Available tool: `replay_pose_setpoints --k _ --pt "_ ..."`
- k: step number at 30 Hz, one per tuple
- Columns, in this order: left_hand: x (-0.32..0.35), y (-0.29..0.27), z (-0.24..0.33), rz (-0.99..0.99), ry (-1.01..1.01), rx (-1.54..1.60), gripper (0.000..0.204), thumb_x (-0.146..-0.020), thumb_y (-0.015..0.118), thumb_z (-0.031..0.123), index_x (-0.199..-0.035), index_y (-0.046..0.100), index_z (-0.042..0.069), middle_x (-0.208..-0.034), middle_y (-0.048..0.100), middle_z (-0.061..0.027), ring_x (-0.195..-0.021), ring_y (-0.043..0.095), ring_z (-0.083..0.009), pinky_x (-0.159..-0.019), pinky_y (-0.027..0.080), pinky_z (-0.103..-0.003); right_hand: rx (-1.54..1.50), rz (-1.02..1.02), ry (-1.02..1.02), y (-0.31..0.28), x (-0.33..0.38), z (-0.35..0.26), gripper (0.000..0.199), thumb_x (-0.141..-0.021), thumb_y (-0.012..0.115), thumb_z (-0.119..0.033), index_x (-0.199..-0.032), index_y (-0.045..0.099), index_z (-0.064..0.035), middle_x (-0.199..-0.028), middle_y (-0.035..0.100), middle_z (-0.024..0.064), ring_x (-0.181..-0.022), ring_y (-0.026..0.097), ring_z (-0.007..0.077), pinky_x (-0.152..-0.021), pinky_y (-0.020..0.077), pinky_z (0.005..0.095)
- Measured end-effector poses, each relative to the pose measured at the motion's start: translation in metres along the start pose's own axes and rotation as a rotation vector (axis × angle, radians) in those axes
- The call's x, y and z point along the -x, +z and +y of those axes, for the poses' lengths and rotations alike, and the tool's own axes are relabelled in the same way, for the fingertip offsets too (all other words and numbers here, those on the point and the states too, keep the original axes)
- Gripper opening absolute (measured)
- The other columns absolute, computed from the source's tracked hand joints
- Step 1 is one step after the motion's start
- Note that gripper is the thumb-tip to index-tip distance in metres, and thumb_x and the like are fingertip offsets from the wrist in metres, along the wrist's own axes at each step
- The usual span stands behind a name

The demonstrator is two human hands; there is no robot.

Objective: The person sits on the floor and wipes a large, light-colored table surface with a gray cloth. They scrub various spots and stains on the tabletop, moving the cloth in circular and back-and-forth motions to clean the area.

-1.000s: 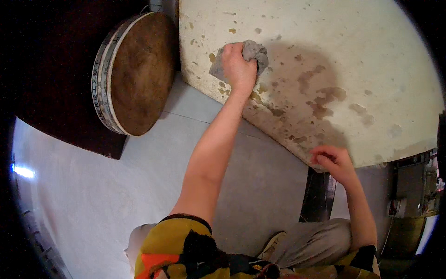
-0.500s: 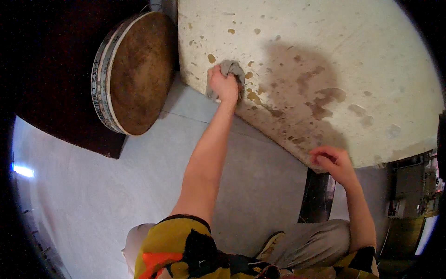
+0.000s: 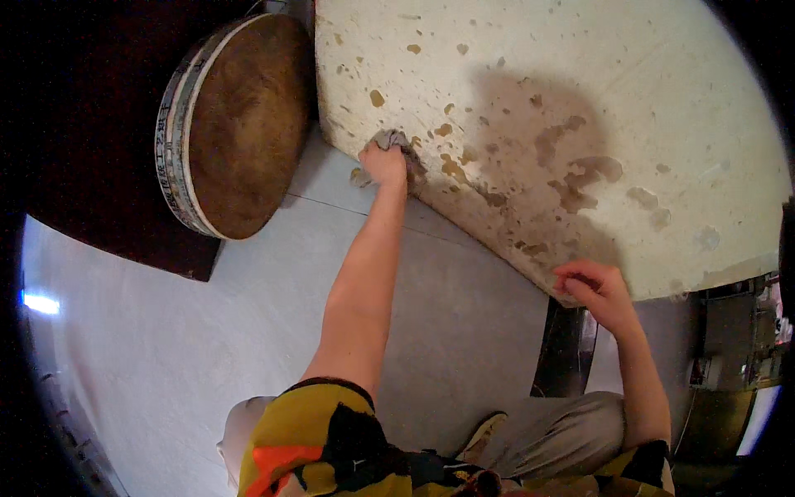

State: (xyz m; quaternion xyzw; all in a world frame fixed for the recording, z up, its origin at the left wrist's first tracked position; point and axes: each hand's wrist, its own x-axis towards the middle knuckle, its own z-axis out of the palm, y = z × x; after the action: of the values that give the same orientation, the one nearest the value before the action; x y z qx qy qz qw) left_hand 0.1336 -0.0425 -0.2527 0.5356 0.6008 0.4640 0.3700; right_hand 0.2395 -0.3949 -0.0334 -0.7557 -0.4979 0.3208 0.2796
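Note:
A crumpled grey rag (image 3: 392,139) is bunched in my left hand (image 3: 383,164), whose fingers are closed on it. That hand is at the left part of the lower edge of a large cream surface (image 3: 662,99), marked with brown patches and chipped spots. Part of the rag hangs past the edge. My right hand (image 3: 598,290) is held by the lower corner of the same surface, its fingers curled in and the thumb near them. Nothing shows in its grasp. Whether it touches the corner I cannot tell.
A round, drum-like thing (image 3: 244,124) with a brown face and pale rim stands at the left against a dark brown panel (image 3: 91,149). Below lies the grey floor (image 3: 207,331). My shoe (image 3: 483,435) and bent knee are at the bottom. Dark furniture (image 3: 737,340) fills the right edge.
My left hand has slid down and slightly left with the rag, toward the surface's edge. My right hand has stayed almost in place.

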Motion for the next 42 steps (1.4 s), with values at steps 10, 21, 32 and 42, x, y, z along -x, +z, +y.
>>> replay_pose_setpoints --k 10,21,32,42 --pt "0.008 -0.004 0.022 0.156 0.419 0.157 0.055 -0.066 0.063 0.003 -0.119 0.05 -0.004 -0.12 0.047 -0.0207 -0.112 0.046 -0.0365 -0.098 0.036 -0.04 -0.002 0.009 -0.026 0.002 -0.006 0.003 0.018 -0.083 0.058 -0.006 -0.099 0.064 0.0015 -0.086 0.067 0.0089 -0.079 0.063 0.0161 -0.073 0.0494 0.0279" --pt "0.06 -0.004 0.076 -0.07 0.379 0.189 0.06 -0.065 0.066 0.0 -0.122 0.049 0.0 -0.12 0.043 -0.0215 -0.113 0.044 -0.0382 -0.097 0.036 -0.038 -0.008 0.022 0.004 -0.001 -0.001 0.006 0.019 -0.082 0.056 -0.005 -0.098 0.063 0.0015 -0.083 0.066 0.0089 -0.078 0.063 0.016 -0.073 0.049 0.0281" --pt "0.021 -0.014 0.008 -0.059 0.075 0.028 0.061 -0.065 0.065 0.001 -0.123 0.048 -0.002 -0.121 0.047 -0.0232 -0.11 0.046 -0.0403 -0.096 0.036 -0.044 -0.009 -0.01 -0.069 0.011 -0.008 -0.005 0.019 -0.083 0.057 -0.005 -0.099 0.063 0.0015 -0.084 0.067 0.0087 -0.078 0.063 0.0155 -0.072 0.0491 0.0277" --pt "0.039 -0.013 0.034 -0.035 0.239 0.028 0.068 -0.07 0.064 0.002 -0.133 0.037 0.001 -0.131 0.037 -0.0228 -0.118 0.038 -0.0406 -0.101 0.031 -0.043 -0.026 -0.003 -0.02 0.004 -0.006 -0.004 0.019 -0.083 0.058 -0.005 -0.099 0.064 0.0018 -0.084 0.066 0.0083 -0.079 0.062 0.0149 -0.074 0.0491 0.0279"
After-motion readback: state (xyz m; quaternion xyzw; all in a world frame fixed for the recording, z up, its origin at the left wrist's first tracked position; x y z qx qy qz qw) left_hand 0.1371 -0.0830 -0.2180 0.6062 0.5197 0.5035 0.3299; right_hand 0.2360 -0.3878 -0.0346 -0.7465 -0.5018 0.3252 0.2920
